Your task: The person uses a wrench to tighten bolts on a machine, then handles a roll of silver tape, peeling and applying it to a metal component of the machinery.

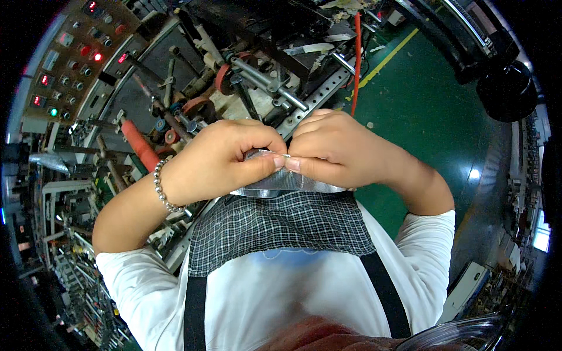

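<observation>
Pinching a silver foil strip [281, 182] between left hand [219, 161] and right hand [339, 151].

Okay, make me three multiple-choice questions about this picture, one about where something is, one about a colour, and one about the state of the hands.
1. Where is the bead bracelet?
A. on the left wrist
B. on the right wrist
C. on the floor

2. What colour is the floor?
A. red
B. green
C. white

3. How do the hands hold the silver strip?
A. both lie flat and open on it
B. only the right hand touches it
C. both pinch it between thumb and fingers, tips close together

Answers:
1. A, the beads circle the wrist behind the left hand.
2. B, the floor beside the machine is green with a yellow line.
3. C, the left hand and right hand meet at the strip's top edge, fingers curled shut on it.
</observation>
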### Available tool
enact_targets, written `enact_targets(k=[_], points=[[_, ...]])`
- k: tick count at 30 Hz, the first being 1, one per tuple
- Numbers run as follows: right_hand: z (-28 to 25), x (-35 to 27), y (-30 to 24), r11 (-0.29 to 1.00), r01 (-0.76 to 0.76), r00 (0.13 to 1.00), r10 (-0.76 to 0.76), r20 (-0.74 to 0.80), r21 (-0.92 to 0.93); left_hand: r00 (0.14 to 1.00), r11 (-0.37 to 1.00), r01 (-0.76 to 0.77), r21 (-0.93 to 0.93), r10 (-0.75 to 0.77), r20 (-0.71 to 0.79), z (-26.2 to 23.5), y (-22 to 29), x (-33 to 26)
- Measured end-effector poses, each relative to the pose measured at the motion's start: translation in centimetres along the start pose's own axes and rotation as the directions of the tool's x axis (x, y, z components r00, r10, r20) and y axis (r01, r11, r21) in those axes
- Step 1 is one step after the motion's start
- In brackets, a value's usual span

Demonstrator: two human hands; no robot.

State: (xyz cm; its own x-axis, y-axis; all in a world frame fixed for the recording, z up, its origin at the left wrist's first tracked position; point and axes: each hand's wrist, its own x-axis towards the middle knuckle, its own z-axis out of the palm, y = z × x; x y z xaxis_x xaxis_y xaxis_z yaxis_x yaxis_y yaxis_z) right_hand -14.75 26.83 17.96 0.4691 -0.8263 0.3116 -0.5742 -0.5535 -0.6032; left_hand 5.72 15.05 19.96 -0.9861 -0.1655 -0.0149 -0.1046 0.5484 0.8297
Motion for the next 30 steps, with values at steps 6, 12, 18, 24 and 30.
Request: enact_targets(k=[6, 12, 18, 24, 30], points=[[-0.3, -1.0, 3.8, 0.978, -0.195, 0.968, 0.203, -0.148, 0.067, 0.989, 0.963, 0.140, -0.232, -0.127, 0.070, 0.4, -2.5, 3.0], [-2.9, -0.1, 14.7, 0.575, -0.396, 0.887, 0.039, -0.459, -0.716, 0.971, 0.928, 0.220, -0.301, -0.237, -0.023, -0.2, -8.7, 9.0], [-2.1, 0.8, 17.6, 0.485, -0.416, 0.908, 0.181, -0.378, -0.769, 0.963, 0.925, 0.190, -0.328, -0.241, -0.120, -0.1, -12.9, 12.6], [-2.1, 1.2, 16.4, 0.369, -0.527, 0.836, 0.062, -0.545, -0.766, 0.954, 0.867, 0.084, -0.491, -0.213, -0.213, 1.0, -15.4, 14.3], [0.8, -0.5, 10.7, 0.565, -0.770, 0.579, 0.421, -0.698, -0.298, 0.919, 0.771, 0.077, -0.633, -0.302, -0.255, 2.3, -16.4, 15.1]])
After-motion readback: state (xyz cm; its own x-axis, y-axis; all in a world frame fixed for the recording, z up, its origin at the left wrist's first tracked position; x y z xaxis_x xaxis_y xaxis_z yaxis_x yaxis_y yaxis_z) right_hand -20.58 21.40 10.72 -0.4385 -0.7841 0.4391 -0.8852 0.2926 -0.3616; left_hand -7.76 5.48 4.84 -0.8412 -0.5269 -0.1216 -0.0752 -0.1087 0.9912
